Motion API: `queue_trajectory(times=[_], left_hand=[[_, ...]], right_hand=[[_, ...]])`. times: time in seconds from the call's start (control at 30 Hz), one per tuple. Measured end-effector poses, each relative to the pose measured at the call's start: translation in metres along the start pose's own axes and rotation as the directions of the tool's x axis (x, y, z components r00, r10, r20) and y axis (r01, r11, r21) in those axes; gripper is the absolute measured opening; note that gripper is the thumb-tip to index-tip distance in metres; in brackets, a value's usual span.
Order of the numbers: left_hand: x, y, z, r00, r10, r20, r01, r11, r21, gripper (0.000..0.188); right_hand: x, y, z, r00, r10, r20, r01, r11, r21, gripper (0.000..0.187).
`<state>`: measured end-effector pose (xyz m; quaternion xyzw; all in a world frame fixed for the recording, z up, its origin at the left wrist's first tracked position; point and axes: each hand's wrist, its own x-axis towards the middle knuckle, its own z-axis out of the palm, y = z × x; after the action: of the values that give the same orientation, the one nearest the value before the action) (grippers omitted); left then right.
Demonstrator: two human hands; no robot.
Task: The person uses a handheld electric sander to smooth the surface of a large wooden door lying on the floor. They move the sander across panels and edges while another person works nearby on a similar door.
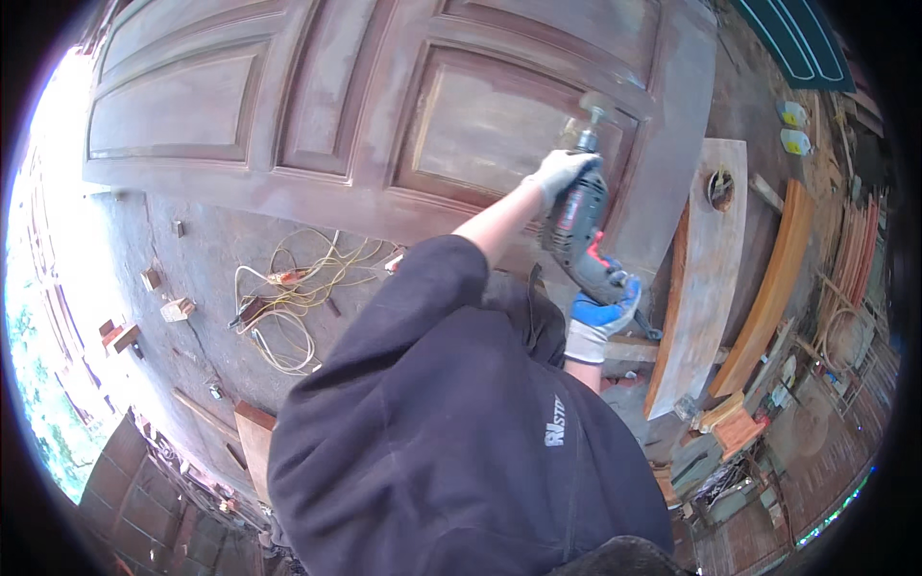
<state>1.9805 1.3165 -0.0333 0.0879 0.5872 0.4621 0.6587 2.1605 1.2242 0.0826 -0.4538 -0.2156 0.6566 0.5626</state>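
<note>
Power drill [579, 226], one, grey-black with red trim; at 2 o'clock from the centre of the view, chuck toward 12. Marking on its casing, reddish and pale, too blurred to read. The round attachment [596, 104] in the chuck is smeared; whether it touches the wood cannot be told.

Left hand [564, 173], pale glove, between 1 and 2 o'clock: closed round the drill's front end, fingertips partly hidden by it.

Right hand [605, 312], blue-and-white glove, at 3 o'clock: closed round the rear handle, covering the trigger area.

Panelled door [379, 197], brown wood with pale patches, from 10 to 1 o'clock; cut off by the upper edge. The drill stands over its right-hand portion.

Dark top [423, 384], worn by the person, at 6 o'clock: white lettering on the front, partly lost in folds.

Two jugs [794, 129], whitish, at 2 o'clock: yellow labels, too small to read.

Cables [305, 278], yellow and white, tangled, at 9 o'clock; some ends hard to trace.

Pale board [706, 278], at 3 o'clock, with a dark round item [719, 190] on it, contents unclear.
</note>
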Motion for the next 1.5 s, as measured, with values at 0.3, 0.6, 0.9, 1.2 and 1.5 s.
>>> queue_trajectory(times=[0.3,0.6,0.9,1.2,1.5], left_hand=[[-0.039,0.022,-0.127,0.96,0.139,-0.243,-0.12,0.989,0.089,0.044],[-0.028,0.029,-0.153,0.955,0.155,-0.254,-0.171,0.984,-0.043,0.035],[0.043,0.03,0.03,0.991,-0.048,0.125,0.042,0.998,0.048,0.053],[0.083,0.081,-0.065,0.995,0.074,-0.071,-0.072,0.997,0.029,0.044],[0.045,0.085,-0.091,0.969,0.169,-0.183,-0.188,0.978,-0.091,0.042]], right_hand=[[-0.017,0.084,0.045,0.987,0.065,0.147,-0.06,0.998,-0.037,0.019],[-0.005,0.097,0.056,0.977,0.107,0.185,-0.098,0.993,-0.062,0.018],[0.037,-0.001,0.019,0.973,-0.226,-0.053,0.224,0.974,-0.036,0.021],[0.084,0.065,0.07,0.999,-0.004,0.054,-0.004,0.988,0.155,0.014],[0.071,0.081,0.073,0.994,-0.07,0.085,0.064,0.995,0.075,0.014]])
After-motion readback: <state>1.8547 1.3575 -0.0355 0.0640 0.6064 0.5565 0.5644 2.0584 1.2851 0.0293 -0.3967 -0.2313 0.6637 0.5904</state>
